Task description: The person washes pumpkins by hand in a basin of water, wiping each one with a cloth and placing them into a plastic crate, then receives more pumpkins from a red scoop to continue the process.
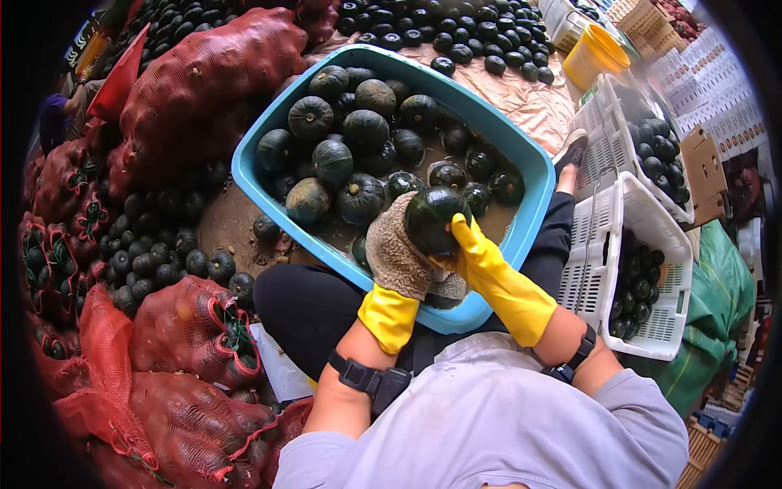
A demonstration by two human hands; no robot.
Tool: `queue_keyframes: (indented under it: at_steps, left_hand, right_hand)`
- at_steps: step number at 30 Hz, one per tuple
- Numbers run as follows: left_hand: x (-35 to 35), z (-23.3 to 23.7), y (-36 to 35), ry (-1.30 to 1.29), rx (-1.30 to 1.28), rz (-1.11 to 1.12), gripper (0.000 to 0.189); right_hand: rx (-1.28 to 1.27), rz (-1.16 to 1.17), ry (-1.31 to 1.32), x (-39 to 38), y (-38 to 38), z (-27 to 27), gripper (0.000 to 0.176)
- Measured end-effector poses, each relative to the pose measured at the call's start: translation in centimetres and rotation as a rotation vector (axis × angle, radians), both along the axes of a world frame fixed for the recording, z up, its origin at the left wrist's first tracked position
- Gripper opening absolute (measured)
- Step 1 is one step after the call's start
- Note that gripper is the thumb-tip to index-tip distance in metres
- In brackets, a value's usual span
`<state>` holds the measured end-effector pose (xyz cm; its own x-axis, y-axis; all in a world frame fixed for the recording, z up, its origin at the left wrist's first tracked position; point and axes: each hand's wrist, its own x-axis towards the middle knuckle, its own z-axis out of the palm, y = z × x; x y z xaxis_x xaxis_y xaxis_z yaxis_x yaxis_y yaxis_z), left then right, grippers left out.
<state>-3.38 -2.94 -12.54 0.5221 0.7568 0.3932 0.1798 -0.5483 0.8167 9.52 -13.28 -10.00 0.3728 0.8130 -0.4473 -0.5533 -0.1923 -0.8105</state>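
Observation:
A dark green pumpkin [437, 218], wet and shiny, is held over the near side of a blue tub [533, 212]. My right hand [472, 248], in a yellow rubber glove, grips its right side with the thumb on top. A brown fluffy cloth [399, 244] wraps my left hand [395, 265] and presses against the pumpkin's left side; that hand's fingers are hidden, and only its yellow cuff shows. Behind them, several pumpkins [365, 129] sit in the tub. Those at the left look dull and dusty, while some at the right lie wet in murky water [436, 155].
Red mesh sacks [204, 73] of pumpkins crowd the left, with loose pumpkins [142, 253] on the ground. White crates [664, 318] holding pumpkins stand close on my right. More pumpkins [489, 37] lie on a sheet beyond the tub, near a yellow bucket [597, 55].

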Motion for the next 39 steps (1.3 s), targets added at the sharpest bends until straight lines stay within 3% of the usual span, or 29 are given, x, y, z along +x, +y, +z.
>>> queue_keyframes:
  at_steps: [1, 3, 4, 7, 10, 11, 13, 14, 15, 17, 21, 23, 24, 27, 28, 29, 30, 31, 33, 35, 36, 37, 39]
  left_hand:
    - [0.7, -0.4, -0.1, -0.061, -0.108, 0.042, 0.079]
    - [0.6, 2.7, 0.4, -0.21, -0.177, -0.081, 0.071]
    - [0.1, 3.4, 1.2, -0.189, -0.06, -0.145, 0.067]
    - [-0.6, 4.1, 2.2, -0.196, 0.081, -0.193, 0.053]
    - [0.0, 3.6, 1.8, -0.224, 0.175, -0.066, 0.042]
    - [0.3, 3.0, 1.3, -0.229, 0.065, -0.033, 0.045]
    - [0.7, 2.6, 0.8, -0.177, -0.028, 0.015, 0.062]
    - [1.0, 2.7, 0.5, -0.151, -0.075, 0.039, 0.071]
    - [1.0, 3.0, 0.5, -0.127, -0.05, 0.029, 0.074]
    - [1.1, 3.9, 0.5, -0.087, -0.003, 0.031, 0.079]
    - [1.0, 3.7, 0.4, -0.003, 0.03, 0.018, 0.081]
    - [0.5, 3.7, 0.8, -0.034, 0.035, -0.049, 0.086]
    - [0.5, 3.3, 1.3, -0.111, 0.014, -0.098, 0.088]
    - [0.5, 4.0, 0.9, 0.066, -0.098, -0.048, 0.084]
    - [0.6, 4.7, 0.8, 0.194, -0.138, 0.003, 0.08]
    - [1.2, 4.8, 1.2, 0.282, -0.174, -0.004, 0.072]
    - [1.8, 4.8, 1.6, 0.373, -0.206, -0.014, 0.065]
    - [3.4, -2.2, 1.4, 0.047, 0.036, 0.084, 0.057]
    - [1.4, -0.2, 1.5, -0.057, 0.258, 0.04, 0.047]
    - [-0.4, 3.4, 2.9, 0.036, 0.17, -0.181, 0.044]
    - [-0.7, 2.7, 2.8, 0.024, 0.183, -0.161, 0.043]
    - [-0.9, 2.6, 2.6, 0.005, 0.204, -0.104, 0.042]
    - [-0.5, 3.1, 1.7, 0.13, 0.164, -0.042, 0.037]
  right_hand:
    - [-0.044, -0.043, -0.112, -0.4, 0.7, 0.5, 0.086]
    - [-0.063, 0.404, -0.782, 2.1, 1.5, 2.5, 0.089]
    - [0.009, 0.203, -0.633, 1.1, 0.7, 0.8, 0.098]
    - [0.28, 0.16, -0.58, -0.4, -0.9, 1.7, 0.088]
    - [0.058, 0.087, -0.034, -2.1, -0.2, 2.8, 0.086]
    - [0.004, 0.02, -0.022, -2.0, 0.5, 3.1, 0.083]
    - [-0.168, 0.161, -0.224, 1.1, 1.9, 3.3, 0.081]
    - [-0.252, 0.233, -0.814, 2.4, 2.4, 2.0, 0.083]
    - [0.154, 0.085, -0.731, 2.4, 2.4, 0.5, 0.092]
    - [0.113, -0.201, -1.438, 1.3, 1.8, -1.3, 0.102]
    - [0.141, -0.185, -0.594, 1.2, 2.1, -1.1, 0.1]
    - [0.219, -0.101, -0.368, 2.3, 2.0, -2.5, 0.081]
    - [0.284, 0.047, -0.361, 3.0, 1.3, -4.3, 0.079]
    - [0.128, 0.14, -1.057, 3.0, 2.0, -0.9, 0.064]
    - [-0.05, -0.068, -1.068, 1.8, 2.8, -0.1, 0.056]
    - [-0.042, -0.08, -0.913, 0.9, 3.0, 1.5, 0.058]
    - [-0.007, -0.038, -1.189, -0.7, 3.2, 1.6, 0.059]
    - [0.022, 0.004, -1.46, -2.0, 3.1, 1.4, 0.062]
    - [0.202, 0.045, -1.356, -1.6, 2.4, 0.9, 0.061]
    - [0.314, 0.117, -1.212, -1.4, 1.2, 0.8, 0.058]
    - [0.207, 0.147, -0.978, -1.4, 0.7, 1.1, 0.055]
    - [0.211, 0.113, -0.475, -1.7, 0.8, 3.1, 0.05]
    - [0.283, 0.004, -0.003, -0.5, 1.2, 2.9, 0.05]
